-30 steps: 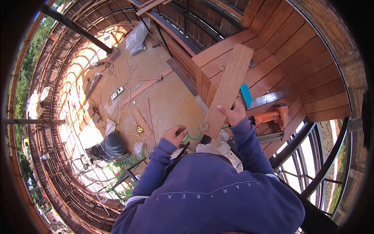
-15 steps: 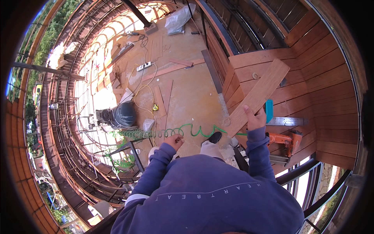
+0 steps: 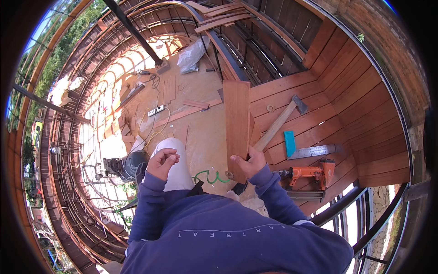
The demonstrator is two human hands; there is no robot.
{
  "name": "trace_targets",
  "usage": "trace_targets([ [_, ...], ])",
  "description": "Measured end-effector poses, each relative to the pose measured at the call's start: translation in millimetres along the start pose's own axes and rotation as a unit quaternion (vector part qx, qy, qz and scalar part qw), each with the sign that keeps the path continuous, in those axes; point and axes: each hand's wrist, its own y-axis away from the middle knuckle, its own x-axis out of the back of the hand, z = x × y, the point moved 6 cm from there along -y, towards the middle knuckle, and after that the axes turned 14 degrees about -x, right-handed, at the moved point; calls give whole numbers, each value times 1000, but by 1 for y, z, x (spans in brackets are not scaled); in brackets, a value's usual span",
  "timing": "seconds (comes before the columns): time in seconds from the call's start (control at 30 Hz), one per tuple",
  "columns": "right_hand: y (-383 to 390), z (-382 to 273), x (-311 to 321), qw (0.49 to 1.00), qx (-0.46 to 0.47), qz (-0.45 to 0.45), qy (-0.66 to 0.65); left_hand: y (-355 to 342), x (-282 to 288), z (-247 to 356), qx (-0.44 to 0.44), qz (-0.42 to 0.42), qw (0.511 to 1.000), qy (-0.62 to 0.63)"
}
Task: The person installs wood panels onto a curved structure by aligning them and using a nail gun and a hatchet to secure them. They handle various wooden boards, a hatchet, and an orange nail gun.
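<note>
My right hand (image 3: 251,164) grips a reddish-brown wooden plank (image 3: 237,123) by its lower right edge, thumb on the face and fingers behind. The plank points away from me, nearly straight. My left hand (image 3: 163,164) hangs above my raised left knee, thumb and fingers pinched together; whatever may be between them is too small to tell. On the wooden bench right of the plank lies a hatchet (image 3: 278,123) with a pale handle and dark head. Nearer are a try square (image 3: 315,150) with a teal stock and an orange nail gun (image 3: 306,176).
A green coiled hose (image 3: 212,178) runs past the plank's near end. On the floor are a power strip (image 3: 156,110), wood offcuts and cords. A dark compressor (image 3: 132,166) stands left. A plastic bag (image 3: 189,59) lies ahead by a black post (image 3: 134,32). Planks rest on the far railing.
The plank has swung left from a diagonal to nearly straight ahead, uncovering the hatchet. My left hand has moved left, still pinched, and my left knee has come into view. The view has shifted.
</note>
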Motion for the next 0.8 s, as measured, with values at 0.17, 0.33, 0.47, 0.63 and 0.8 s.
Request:
trace_targets([
  [0.17, -25, -12, -20, 994, 105, 9, 0, -76, -103, 2, -24, -190, 969, 153],
  [0.33, -78, -32, -1, 988, 103, 113, -36, -181, -155, -19, -26, -316, 939, 131],
  [0.47, -118, -31, 47, 955, 16, 295, -25, -312, -191, -41, -84, -374, 908, 171],
  [0.63, -153, -25, 67, 852, -130, 506, -39, -467, -272, -92, -42, -482, 840, 243],
  [0.8, -241, -73, 57, 881, -128, 451, -62, -460, -305, -78, 3, -628, 717, 302],
])
